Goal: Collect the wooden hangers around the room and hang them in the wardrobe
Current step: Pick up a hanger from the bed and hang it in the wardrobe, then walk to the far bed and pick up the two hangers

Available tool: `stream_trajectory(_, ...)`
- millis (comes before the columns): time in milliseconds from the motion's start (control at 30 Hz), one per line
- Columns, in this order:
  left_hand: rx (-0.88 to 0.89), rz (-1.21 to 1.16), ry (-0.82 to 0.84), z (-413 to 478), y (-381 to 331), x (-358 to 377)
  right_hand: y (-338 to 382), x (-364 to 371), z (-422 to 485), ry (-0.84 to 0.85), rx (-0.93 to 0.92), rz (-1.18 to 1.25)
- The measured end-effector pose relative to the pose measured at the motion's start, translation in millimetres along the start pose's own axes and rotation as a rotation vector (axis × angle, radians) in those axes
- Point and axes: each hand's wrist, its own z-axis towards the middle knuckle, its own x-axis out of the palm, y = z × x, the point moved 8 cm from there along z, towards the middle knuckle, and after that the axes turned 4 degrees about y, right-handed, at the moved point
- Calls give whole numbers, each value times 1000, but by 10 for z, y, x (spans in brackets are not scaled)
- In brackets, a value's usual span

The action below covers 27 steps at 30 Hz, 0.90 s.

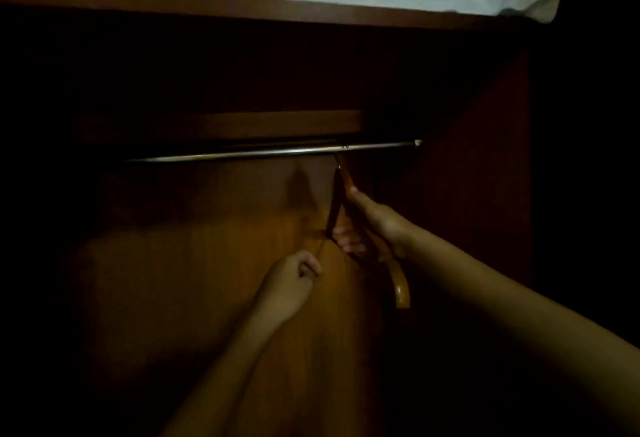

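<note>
Fingers of the left hand curl tight at the low tip of the hanger, seemingly pinching it, though the dim light leaves that unsure. Its hook sits over the rail near the right end inside the wardrobe, the right hand wrapped round its sloping arm. This one looks all but hung, with only letting go remaining; whether other hangers are left to collect cannot be seen.

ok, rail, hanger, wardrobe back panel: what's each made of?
Rail: metal, polished, probably steel or chrome; a bright highlight runs along it. Hanger, gripped by the right hand: wood, glossy orange-brown varnish, sheen on its curved end. Back panel: wood or wood-look laminate, faint vertical grain; too dark to tell which.
</note>
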Motion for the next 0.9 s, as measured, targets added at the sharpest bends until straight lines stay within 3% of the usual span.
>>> stream_trajectory(167,6,397,78,-171,190,211,-87,-379,-428,-237,-167,-206)
stream_trajectory(300,58,352,237,-468,68,585,-482,-652,-906,-363,-72,-442)
stream_trajectory(433,157,301,376,-976,-254,1048,-869,-686,-1621,-367,-23,-1025)
stream_trajectory(667,416,206,603,-2211,-1484,2205,-1325,-1128,-3596,-526,194,-1129)
stream_trajectory(900,728,19,879,-4227,-3244,3320,-1350,-1581,-6752,-945,515,-1162)
